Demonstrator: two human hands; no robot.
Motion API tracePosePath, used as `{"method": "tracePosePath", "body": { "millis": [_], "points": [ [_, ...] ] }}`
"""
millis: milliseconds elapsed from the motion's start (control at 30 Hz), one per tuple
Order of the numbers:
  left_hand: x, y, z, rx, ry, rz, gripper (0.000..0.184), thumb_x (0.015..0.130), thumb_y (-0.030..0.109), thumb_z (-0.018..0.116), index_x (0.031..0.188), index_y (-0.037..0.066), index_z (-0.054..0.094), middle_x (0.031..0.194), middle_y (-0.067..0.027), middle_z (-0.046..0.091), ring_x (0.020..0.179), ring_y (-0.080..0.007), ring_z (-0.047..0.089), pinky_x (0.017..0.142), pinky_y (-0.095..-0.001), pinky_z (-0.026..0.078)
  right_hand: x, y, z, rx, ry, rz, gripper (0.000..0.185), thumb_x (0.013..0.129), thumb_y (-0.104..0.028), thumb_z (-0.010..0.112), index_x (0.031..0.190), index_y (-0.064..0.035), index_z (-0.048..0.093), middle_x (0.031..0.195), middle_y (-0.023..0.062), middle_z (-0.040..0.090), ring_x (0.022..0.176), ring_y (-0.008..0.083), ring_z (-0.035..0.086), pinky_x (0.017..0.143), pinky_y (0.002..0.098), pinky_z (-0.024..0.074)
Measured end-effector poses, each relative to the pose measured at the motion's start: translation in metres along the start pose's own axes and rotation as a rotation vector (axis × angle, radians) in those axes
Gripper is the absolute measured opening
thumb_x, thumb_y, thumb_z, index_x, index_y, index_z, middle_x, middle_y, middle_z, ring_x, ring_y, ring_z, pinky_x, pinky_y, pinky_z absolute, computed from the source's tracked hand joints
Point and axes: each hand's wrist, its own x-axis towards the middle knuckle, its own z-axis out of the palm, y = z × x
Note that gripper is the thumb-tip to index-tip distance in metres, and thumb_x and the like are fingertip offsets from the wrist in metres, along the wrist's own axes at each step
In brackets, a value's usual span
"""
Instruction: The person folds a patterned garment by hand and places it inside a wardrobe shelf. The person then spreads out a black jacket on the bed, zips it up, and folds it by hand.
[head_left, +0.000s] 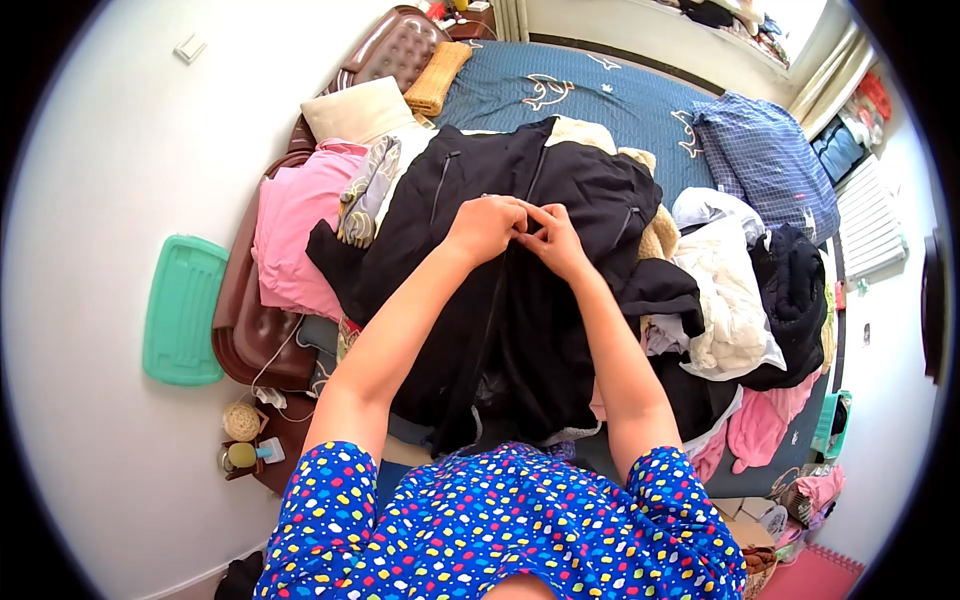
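A black jacket (585, 185) lies spread over the bed, with a zipper (497, 310) running down its front and zipped pockets on both sides. Over that front line my left hand (487, 228) is closed in a pinch on the zipper. Right beside it, my right hand (555, 240) pinches the same spot, and the fingertips of both hands meet. The small part between the fingers is mostly hidden. Both forearms reach across the lower half of the jacket.
Pink cloth (295, 235) and a cream pillow (360, 110) lie left of the jacket. On its right are a white garment (725, 300), a black puffy garment (790, 300) and a blue checked bundle (765, 160). A teal plastic lid (185, 310) leans against the left wall.
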Motion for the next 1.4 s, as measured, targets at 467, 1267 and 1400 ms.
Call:
{"method": "tracePosePath", "body": {
  "millis": [467, 1267, 1400],
  "points": [
    [-0.071, 0.053, -0.015, 0.085, 0.038, 0.072, 0.008, 0.071, 0.009, 0.071, 0.073, 0.011, 0.064, 0.076, -0.0028, 0.060, 0.076, -0.0229, 0.063, 0.064, -0.0361, 0.051, 0.030, 0.001, -0.005, -0.410, 0.023, -0.290, 0.021, 0.083, -0.009, 0.058, 0.092, -0.0179, 0.074, 0.090, 0.0071, 0.067, 0.085, 0.0291, 0.065, 0.075, 0.0399, 0.0524],
    [-0.057, 0.028, 0.023, 0.044, 0.187, -0.032, 0.008, 0.076, 0.015, 0.072, 0.083, 0.011, 0.072, 0.080, -0.0034, 0.065, 0.078, -0.0234, 0.065, 0.069, -0.0358, 0.051, -0.177, -0.064, 0.040, -0.720, 0.324, -0.211, 0.038, 0.075, -0.002, 0.060, 0.110, -0.0165, 0.068, 0.088, 0.0057, 0.053, 0.070, 0.0249, 0.062, 0.060, 0.0369, 0.0523],
    [-0.052, 0.029, 0.013, -0.182, 0.096, -0.180, 0.008, 0.075, 0.015, 0.070, 0.082, 0.011, 0.072, 0.085, -0.0052, 0.068, 0.084, -0.0259, 0.066, 0.071, -0.0380, 0.052, -0.174, -0.054, 0.054, -0.860, 0.178, -0.071, 0.043, 0.076, -0.002, 0.063, 0.118, -0.0114, 0.063, 0.096, 0.0096, 0.053, 0.074, 0.0267, 0.065, 0.064, 0.0366, 0.0551]
  ]
}}
